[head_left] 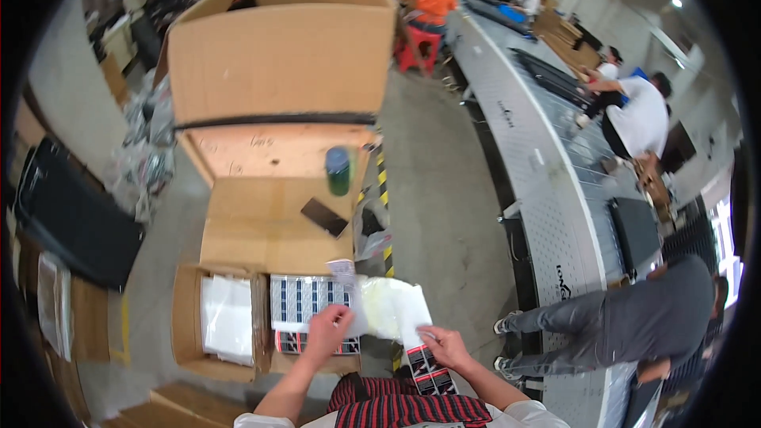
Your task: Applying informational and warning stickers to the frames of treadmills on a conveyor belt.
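Observation:
My right hand [445,347] pinches the edge of a pale sheet [390,307], white and faintly yellowish, that spreads in front of me. Below that hand hangs a strip of black-and-red printed labels [430,371]; whether it is part of the same sheet I cannot tell. My left hand [326,331] is closed, thumb against fingers, beside the sheet's left edge. Anything between those fingertips is too small to make out. Under the left hand lie blue-and-white printed sheets [305,298], with black-and-red ones [290,342] at their near edge.
An open carton [181,325] of white papers stands at left. Beyond, a cardboard-covered surface [246,226] bears a dark phone [324,217] and a blue-lidded green bottle [338,171], with a big carton [277,63] behind. A long conveyor table [547,190] runs along the right, with people beside it.

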Demonstrator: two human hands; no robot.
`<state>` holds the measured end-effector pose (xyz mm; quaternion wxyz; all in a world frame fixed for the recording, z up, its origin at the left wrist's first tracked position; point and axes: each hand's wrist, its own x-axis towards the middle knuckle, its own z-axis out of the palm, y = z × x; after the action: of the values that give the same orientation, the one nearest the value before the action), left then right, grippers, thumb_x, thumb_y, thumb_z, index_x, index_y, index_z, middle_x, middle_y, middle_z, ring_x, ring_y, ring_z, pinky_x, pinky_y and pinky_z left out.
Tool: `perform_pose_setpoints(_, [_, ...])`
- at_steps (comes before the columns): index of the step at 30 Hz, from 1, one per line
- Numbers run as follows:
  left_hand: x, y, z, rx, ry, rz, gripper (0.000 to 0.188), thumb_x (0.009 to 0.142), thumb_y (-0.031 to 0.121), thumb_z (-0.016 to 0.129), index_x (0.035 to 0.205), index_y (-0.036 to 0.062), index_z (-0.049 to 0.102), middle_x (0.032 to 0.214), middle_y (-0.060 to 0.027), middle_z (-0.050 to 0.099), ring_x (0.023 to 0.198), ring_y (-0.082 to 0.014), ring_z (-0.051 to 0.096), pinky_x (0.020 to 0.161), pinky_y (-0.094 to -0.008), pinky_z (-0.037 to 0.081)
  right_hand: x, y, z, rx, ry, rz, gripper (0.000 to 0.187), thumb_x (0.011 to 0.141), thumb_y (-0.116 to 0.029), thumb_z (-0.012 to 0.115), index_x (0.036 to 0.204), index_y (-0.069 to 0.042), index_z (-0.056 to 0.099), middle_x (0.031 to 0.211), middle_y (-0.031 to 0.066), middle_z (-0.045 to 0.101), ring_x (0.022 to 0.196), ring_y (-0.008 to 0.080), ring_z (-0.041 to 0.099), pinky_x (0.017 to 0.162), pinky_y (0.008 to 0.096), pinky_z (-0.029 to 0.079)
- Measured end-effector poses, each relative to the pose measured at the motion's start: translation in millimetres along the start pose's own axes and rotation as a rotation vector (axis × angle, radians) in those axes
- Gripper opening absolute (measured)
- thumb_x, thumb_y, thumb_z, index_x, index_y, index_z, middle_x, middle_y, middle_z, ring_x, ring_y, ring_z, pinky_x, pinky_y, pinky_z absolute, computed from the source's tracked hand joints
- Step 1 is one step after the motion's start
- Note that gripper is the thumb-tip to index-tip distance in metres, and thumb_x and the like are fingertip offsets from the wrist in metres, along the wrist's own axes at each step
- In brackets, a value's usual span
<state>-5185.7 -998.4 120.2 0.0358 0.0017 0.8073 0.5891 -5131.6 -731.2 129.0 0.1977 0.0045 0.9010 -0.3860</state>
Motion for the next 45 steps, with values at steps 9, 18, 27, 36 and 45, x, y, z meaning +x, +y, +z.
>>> perform_pose_setpoints(9, [-56,100,122,0.612,-0.906,1.034,0.022,0.069,0.015,0.059,0.087,0.0041,0.052,0.115,-0.0136,0.050,0.104,-0.0271,0.049,0.084,-0.0363,0.040,-91,1,-18,1.278,0.377,0.158,0.032,0.082,-0.011,0.058,0.112,-0.002,0.049,0.101,0.0053,0.057,0.088,0.0129,0.054,0.078,0.0278,0.044])
perform_pose_setpoints(18, [-96,170,238,-0.159,-0.483,0.487,0.071,0.066,0.019,0.073,0.124,0.0022,0.035,0.124,-0.0151,0.041,0.114,-0.0241,0.042,0.092,-0.0367,0.036,-262,92,-76,1.416,1.094,-0.246,0.041,0.080,-0.004,0.057,0.119,-0.003,0.041,0.113,0.0076,0.052,0.102,0.0199,0.051,0.090,0.0347,0.039])
perform_pose_setpoints(27, [-130,179,393,-0.700,-1.043,-0.439,0.058,0.081,0.023,0.060,0.128,0.0054,0.030,0.121,-0.0066,0.046,0.109,-0.0224,0.046,0.093,-0.0412,0.036,-375,158,-101,1.005,1.188,-0.132,0.026,0.085,-0.011,0.052,0.108,0.000,0.053,0.096,0.0032,0.060,0.086,0.0106,0.054,0.074,0.0266,0.046])
perform_pose_setpoints(36, [-160,260,493,-0.766,-1.432,-0.283,0.042,0.084,0.007,0.051,0.123,0.0029,0.037,0.118,-0.0112,0.049,0.107,-0.0245,0.049,0.090,-0.0405,0.042,-426,200,-46,0.978,1.322,0.425,0.031,0.079,-0.009,0.060,0.108,-0.004,0.056,0.099,0.0029,0.060,0.086,0.0087,0.053,0.076,0.0228,0.044])
perform_pose_setpoints(45, [-248,273,592,-0.343,-2.138,-0.196,0.040,0.072,0.012,0.065,0.106,-0.0035,0.050,0.105,-0.0152,0.056,0.088,-0.0241,0.059,0.080,-0.0366,0.048,-551,198,-67,0.849,2.269,0.361,0.029,0.077,0.005,0.054,0.106,0.001,0.055,0.094,0.0050,0.060,0.082,0.0105,0.056,0.074,0.0243,0.046])
